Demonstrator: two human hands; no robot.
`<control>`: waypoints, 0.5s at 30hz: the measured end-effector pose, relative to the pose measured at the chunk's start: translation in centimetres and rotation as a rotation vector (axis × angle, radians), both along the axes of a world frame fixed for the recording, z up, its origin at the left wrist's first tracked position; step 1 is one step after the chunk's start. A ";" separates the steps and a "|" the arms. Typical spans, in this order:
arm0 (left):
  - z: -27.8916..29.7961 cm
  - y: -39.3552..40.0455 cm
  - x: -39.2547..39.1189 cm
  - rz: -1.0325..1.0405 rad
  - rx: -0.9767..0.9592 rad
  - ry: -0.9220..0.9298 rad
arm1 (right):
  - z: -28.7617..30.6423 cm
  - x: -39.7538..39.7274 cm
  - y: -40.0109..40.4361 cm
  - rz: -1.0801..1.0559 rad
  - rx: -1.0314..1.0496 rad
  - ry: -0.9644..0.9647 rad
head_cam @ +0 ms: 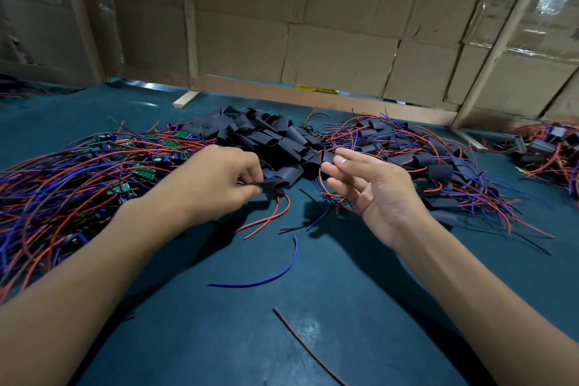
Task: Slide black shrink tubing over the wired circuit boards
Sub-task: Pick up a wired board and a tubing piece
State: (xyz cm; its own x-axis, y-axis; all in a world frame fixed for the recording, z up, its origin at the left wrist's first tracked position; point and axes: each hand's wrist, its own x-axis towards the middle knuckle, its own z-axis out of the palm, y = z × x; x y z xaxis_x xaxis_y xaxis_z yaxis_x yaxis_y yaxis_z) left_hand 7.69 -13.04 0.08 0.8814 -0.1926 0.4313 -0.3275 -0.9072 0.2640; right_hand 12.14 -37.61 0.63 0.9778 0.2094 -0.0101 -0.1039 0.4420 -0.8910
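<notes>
A black tubing piece (pixel 272 184) is pinched between the thumb and curled fingers of the left hand (pixel 216 178), just left of frame centre; red and blue wires (pixel 275 213) hang from it toward 6 o'clock onto the teal table mat (pixel 219 307). The right hand (pixel 366 185) is held palm-up at 3 o'clock of the left hand, fingers loosely spread and grasping nothing; its fingertips lie just beside the tubing heap.

The loose heap of black shrink tubing (pixel 269 135) is seen at 12 o'clock of the hands. Bare wired circuit boards (pixel 144 171), green with red and blue leads, are piled at 9 o'clock. Boards already sleeved (pixel 435 166) are piled at 3 o'clock. A single blue wire (pixel 269 279) and a dark red wire (pixel 300 341) lie apart on the mat at 6 o'clock. Cardboard panels (pixel 313 25) stand behind.
</notes>
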 end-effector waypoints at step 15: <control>0.4 2.7 -0.1 0.743 0.431 -0.011 | -0.8 0.7 -0.3 0.043 0.025 -0.028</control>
